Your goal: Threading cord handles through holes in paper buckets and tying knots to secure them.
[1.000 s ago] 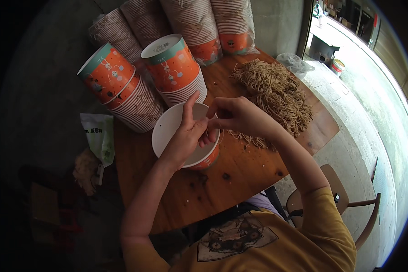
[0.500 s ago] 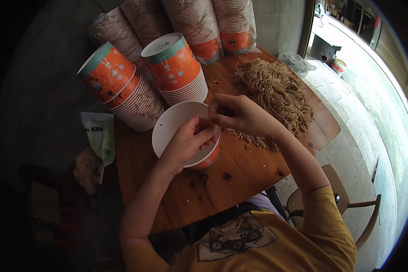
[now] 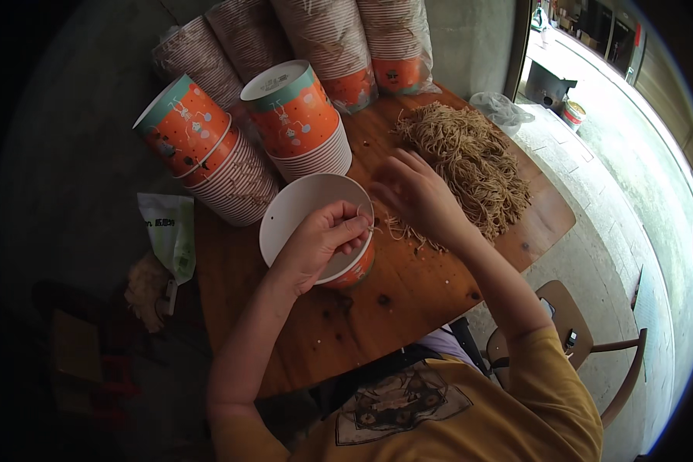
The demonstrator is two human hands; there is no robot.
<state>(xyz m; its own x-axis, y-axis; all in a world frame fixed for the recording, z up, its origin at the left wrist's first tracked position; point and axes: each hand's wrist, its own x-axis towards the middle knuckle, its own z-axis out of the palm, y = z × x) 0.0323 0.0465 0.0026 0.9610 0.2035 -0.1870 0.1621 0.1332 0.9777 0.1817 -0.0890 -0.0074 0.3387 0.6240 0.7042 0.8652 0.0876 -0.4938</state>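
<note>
The left hand is closed on the rim of a white-lined paper bowl that stands on the wooden table. The right hand has its fingers spread apart, resting beside the big pile of dry noodles, with a few loose strands under it.

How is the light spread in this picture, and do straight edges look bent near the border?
In the head view, daylight from the right brightens the pavement and the noodle pile; the left side falls into deep shadow. The wooden table edge curves from the fisheye lens, and a dark ring closes the corners. The left hand on the white bowl and the right hand look fairly sharp.
</note>
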